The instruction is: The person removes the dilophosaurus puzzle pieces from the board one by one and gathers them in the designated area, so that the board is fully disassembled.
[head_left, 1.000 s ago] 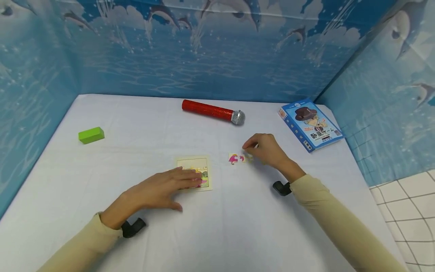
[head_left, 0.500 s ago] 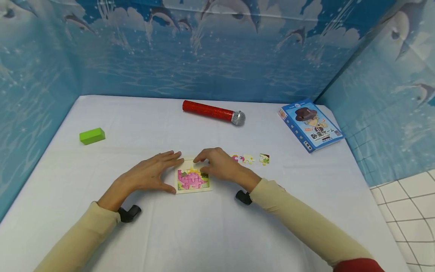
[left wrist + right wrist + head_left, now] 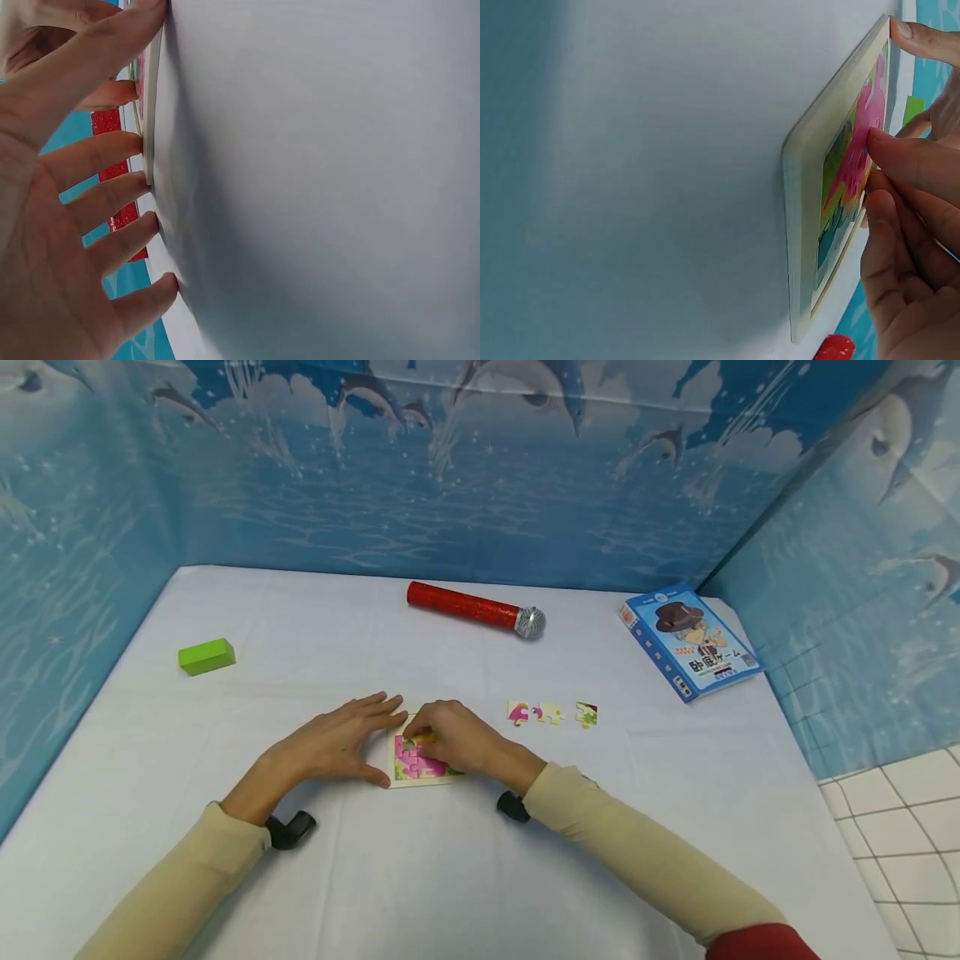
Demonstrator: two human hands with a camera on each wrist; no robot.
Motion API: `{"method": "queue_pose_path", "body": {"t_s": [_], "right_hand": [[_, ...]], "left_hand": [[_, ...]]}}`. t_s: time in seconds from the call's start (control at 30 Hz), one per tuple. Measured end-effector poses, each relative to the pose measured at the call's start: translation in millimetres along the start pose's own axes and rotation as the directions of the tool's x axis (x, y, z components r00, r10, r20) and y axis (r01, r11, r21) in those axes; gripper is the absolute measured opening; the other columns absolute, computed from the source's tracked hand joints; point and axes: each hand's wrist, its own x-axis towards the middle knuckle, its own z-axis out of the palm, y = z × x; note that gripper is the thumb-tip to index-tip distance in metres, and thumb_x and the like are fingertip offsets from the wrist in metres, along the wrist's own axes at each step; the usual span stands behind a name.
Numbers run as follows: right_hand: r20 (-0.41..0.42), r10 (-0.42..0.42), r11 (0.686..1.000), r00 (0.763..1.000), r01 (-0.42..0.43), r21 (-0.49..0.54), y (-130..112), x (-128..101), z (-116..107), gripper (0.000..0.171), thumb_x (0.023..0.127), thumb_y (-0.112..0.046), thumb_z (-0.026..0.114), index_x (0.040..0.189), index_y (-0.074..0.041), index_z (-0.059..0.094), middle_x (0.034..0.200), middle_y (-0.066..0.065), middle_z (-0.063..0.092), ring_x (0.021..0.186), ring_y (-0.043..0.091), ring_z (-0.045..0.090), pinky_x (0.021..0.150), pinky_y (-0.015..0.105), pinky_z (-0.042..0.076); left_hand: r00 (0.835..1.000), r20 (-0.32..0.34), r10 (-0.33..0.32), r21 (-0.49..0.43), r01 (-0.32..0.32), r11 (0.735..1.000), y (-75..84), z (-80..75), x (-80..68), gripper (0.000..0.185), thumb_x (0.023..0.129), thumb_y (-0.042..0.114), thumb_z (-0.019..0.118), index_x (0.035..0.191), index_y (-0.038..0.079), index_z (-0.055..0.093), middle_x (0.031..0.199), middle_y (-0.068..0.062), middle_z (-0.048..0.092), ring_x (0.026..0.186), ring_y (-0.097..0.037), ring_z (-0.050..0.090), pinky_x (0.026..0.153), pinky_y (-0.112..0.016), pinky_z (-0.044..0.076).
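Observation:
A small cream puzzle frame [image 3: 422,774] [image 3: 801,195] with a pink picture lies flat on the white table. My left hand [image 3: 372,737] lies beside it with straight, spread fingers [image 3: 112,154]; its fingertips and thumb touch the frame's left edge [image 3: 148,112]. My right hand [image 3: 417,732] sits on top of the frame with curled fingers [image 3: 919,225]. It pinches a puzzle piece [image 3: 424,737] down onto the picture's upper left part; the piece is mostly hidden. Three loose puzzle pieces [image 3: 550,713] lie in a row to the right of the frame.
A red microphone [image 3: 474,607] lies at the back centre, a green block [image 3: 206,656] at the left, and a blue game box [image 3: 690,638] at the back right. Blue dolphin-print walls [image 3: 480,485] enclose the table [image 3: 465,877] on three sides.
My right hand came left from the loose pieces to the frame with one piece and now sets it on the picture. My left hand slid off the frame to its left edge.

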Motion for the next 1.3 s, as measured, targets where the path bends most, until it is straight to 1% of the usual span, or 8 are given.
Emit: {"method": "queue_pose_path", "body": {"t_s": [0.17,0.23,0.5,0.73,0.87,1.0,1.17,1.3], "right_hand": [[-0.037,0.003,0.995,0.999,0.000,0.097,2,2,2,0.020,0.078,-0.007,0.068,0.097,-0.013,0.069,0.094,-0.003,0.061,0.082,0.011,0.055,0.069,0.016,0.046],[-0.054,0.002,0.993,0.999,0.005,0.117,2,3,2,0.018,0.077,-0.006,0.069,0.093,-0.014,0.069,0.092,-0.004,0.060,0.078,0.011,0.055,0.066,0.014,0.046],[-0.089,-0.017,0.992,0.996,0.028,0.122,6,4,3,0.016,0.077,-0.007,0.069,0.091,-0.015,0.069,0.093,-0.006,0.062,0.076,0.008,0.055,0.067,0.014,0.046],[-0.109,-0.075,0.979,0.991,0.094,0.180,9,3,2,0.011,0.081,-0.016,0.067,0.091,-0.020,0.070,0.091,-0.012,0.063,0.083,0.004,0.054,0.074,0.017,0.046],[-0.131,-0.095,0.965,0.987,0.123,0.234,8,1,-1,0.010,0.081,-0.016,0.067,0.090,-0.020,0.070,0.089,-0.013,0.063,0.082,0.002,0.054,0.072,0.018,0.047],[-0.147,-0.054,0.950,0.988,0.096,0.298,7,-10,-12,0.010,0.081,-0.013,0.067,0.089,-0.018,0.070,0.088,-0.011,0.064,0.080,0.003,0.054,0.070,0.019,0.048],[-0.139,0.053,0.932,0.989,0.001,0.362,5,-40,-41,0.011,0.081,-0.005,0.065,0.090,-0.006,0.070,0.090,0.004,0.066,0.079,0.016,0.058,0.069,0.025,0.048],[-0.129,0.132,0.934,0.983,-0.080,0.348,33,-59,-47,0.011,0.081,-0.006,0.065,0.090,-0.008,0.070,0.090,0.003,0.067,0.077,0.017,0.059,0.067,0.025,0.050]], "left_hand": [[1.000,0.005,-0.011,-0.013,0.011,1.000,0.4,-1.0,0.5,0.092,0.059,0.061,0.072,0.137,0.024,0.040,0.149,0.002,0.025,0.139,-0.023,0.016,0.097,-0.057,0.035],[1.000,0.008,-0.017,-0.017,0.017,1.000,0.6,-1.3,0.7,0.092,0.059,0.061,0.072,0.137,0.026,0.039,0.149,0.002,0.024,0.139,-0.023,0.015,0.096,-0.058,0.035],[1.000,0.011,-0.023,-0.022,0.023,0.999,2.2,-1.4,0.1,0.092,0.059,0.059,0.073,0.137,0.025,0.039,0.149,0.002,0.025,0.139,-0.024,0.016,0.097,-0.057,0.034],[1.000,0.021,-0.022,-0.014,0.022,1.000,2.5,-2.9,0.4,0.092,0.059,0.060,0.072,0.138,0.024,0.038,0.149,0.001,0.023,0.139,-0.024,0.015,0.096,-0.058,0.034],[0.999,0.025,-0.025,-0.024,0.026,0.999,2.4,-2.5,0.4,0.092,0.060,0.059,0.073,0.138,0.025,0.038,0.149,0.002,0.023,0.139,-0.024,0.014,0.097,-0.058,0.033],[1.000,0.022,-0.015,-0.018,0.015,1.000,2.2,-0.2,1.5,0.093,0.060,0.058,0.074,0.138,0.023,0.038,0.149,0.001,0.024,0.139,-0.025,0.015,0.101,-0.055,0.030],[1.000,0.017,-0.007,-0.008,0.007,1.000,3.4,-0.5,2.0,0.094,0.059,0.055,0.076,0.138,0.018,0.039,0.149,-0.001,0.025,0.138,-0.026,0.016,0.105,-0.051,0.026],[1.000,0.024,-0.012,-0.004,0.012,1.000,3.9,-2.3,1.0,0.094,0.059,0.054,0.076,0.138,0.018,0.039,0.149,-0.002,0.025,0.139,-0.026,0.016,0.107,-0.050,0.025]]}}
